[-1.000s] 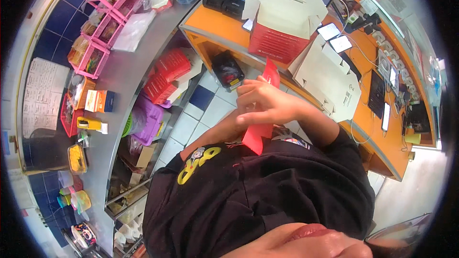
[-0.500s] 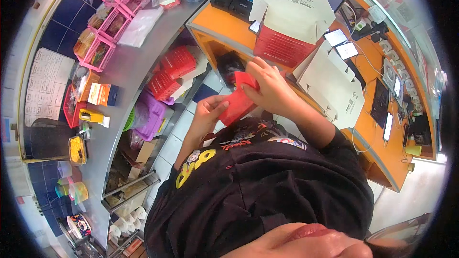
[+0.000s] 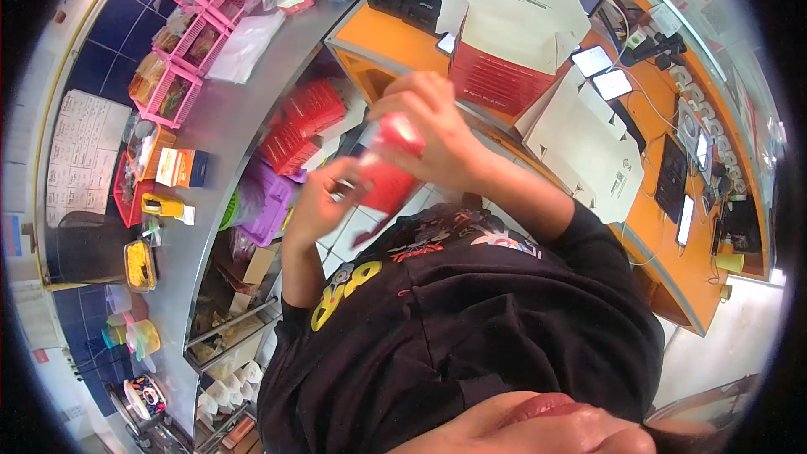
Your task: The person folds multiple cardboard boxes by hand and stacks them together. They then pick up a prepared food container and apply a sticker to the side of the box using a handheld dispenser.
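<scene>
Up and forward go both hands since half a second ago, and the red carton blank (image 3: 388, 175) rides with them, now blurred with motion over the floor tiles, just short of the orange table's (image 3: 403, 46) near edge. Right hand (image 3: 437, 134) sits on top, fingers curled over the blank's upper end; left hand (image 3: 318, 202) pinches the lower side, thumb and fingers closed on it. Seemingly a fold is under way (blur hides the creases). To do it well, I'd say press along the scored lines, keep both grips firm and the panels square. An assembled red-and-white box (image 3: 504, 50) stands open on the table's front corner, flat white blanks (image 3: 588, 147) beside it.
</scene>
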Tool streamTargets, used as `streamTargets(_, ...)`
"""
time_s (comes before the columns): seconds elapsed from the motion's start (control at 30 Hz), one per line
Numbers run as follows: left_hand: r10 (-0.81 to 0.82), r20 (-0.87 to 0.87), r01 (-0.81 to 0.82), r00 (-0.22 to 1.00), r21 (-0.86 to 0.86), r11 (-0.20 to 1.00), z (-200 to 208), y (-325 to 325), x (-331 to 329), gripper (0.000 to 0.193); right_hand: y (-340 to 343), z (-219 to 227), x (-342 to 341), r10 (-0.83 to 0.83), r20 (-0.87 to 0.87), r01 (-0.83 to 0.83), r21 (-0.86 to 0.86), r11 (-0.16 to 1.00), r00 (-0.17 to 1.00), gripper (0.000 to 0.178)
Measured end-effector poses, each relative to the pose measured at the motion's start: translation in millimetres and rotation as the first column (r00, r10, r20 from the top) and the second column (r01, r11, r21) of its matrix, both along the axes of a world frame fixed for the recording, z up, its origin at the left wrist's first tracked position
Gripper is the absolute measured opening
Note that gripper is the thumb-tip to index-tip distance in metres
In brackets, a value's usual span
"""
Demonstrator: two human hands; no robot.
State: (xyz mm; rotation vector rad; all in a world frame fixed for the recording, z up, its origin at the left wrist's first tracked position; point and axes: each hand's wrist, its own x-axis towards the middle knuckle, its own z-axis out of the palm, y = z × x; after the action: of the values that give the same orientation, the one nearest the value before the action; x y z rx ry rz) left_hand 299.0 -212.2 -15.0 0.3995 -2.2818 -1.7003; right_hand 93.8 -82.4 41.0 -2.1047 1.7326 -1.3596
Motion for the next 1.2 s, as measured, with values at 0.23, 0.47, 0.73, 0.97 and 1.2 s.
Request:
streamTargets(0.23, 0.578, -0.332, -0.376, 0.745, 0.507, 0.776, 8.8, -8.6, 12.2, 0.033, -43.8, -36.2, 28.5, 0.309, 0.148, -0.322, 0.075, 0.944, 0.94, 0.042)
streamTargets(0.47, 0.672, -0.412, -0.605, 0.615, 0.299, 0.738, -20.9, 13.9, 55.8, 0.029, -69.2, -33.7, 80.3, 0.34, -0.227, -0.379, -0.158, 0.912, 0.913, 0.039)
streamTargets(0.73, 0.738, -0.625, -0.962, 0.254, -0.082, 0.262, -20.1, 68.5, 105.1, 0.016, -108.9, -56.6, 151.4, 0.763, 0.101, -0.713, -0.295, 0.636, 0.638, 0.03)
streamTargets(0.97, 0.902, -0.39, -0.973, 0.185, 0.056, 0.224, -17.7, 131.8, 153.0, 0.032, -104.7, -67.2, 220.6, 0.935, -0.003, -0.842, -0.435, 0.318, 0.354, 0.026)
streamTargets(1.2, 0.9, -0.423, -0.931, -0.107, 0.36, 0.058, -29.8, 178.9, 147.7, 0.035, -78.4, -69.6, 251.2, 0.983, 0.128, -0.977, -0.156, 0.147, 0.128, 0.019)
